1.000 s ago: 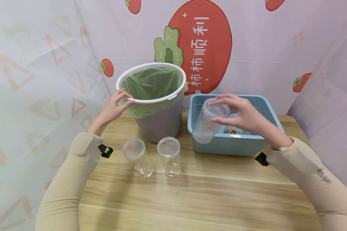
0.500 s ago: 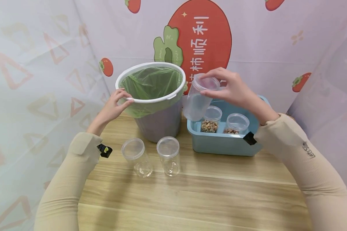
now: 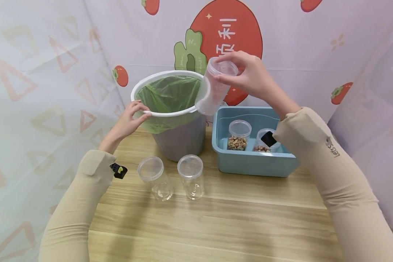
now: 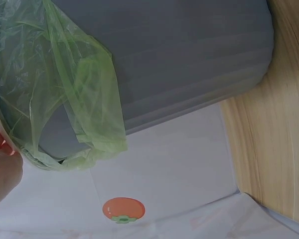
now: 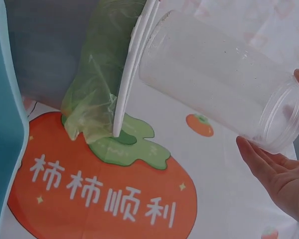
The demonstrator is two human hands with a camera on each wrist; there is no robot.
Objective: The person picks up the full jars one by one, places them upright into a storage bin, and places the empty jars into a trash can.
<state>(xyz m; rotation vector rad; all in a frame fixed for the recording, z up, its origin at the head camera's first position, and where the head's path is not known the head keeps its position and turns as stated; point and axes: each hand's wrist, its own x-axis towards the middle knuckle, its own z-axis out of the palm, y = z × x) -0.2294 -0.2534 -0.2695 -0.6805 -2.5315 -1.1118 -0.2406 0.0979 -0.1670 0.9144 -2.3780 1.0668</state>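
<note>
My left hand pinches the white rim of a grey trash bin lined with a green bag. By its lidded end, a cloudy clear plastic jar is held in my right hand, tilted, its lower end at the bin's right rim. In the right wrist view the jar looks empty, with small specks on its wall. The left wrist view shows the bag folded over the bin's outside and only part of my left hand.
Two clear lidded jars stand on the wooden table before the bin. To the right, a blue tub contains two jars partly filled with brownish nut-like pieces. A printed cloth backdrop hangs behind.
My right hand has lifted the jar up and leftward from over the blue tub to the bin's right rim. The left hand stays on the rim.
</note>
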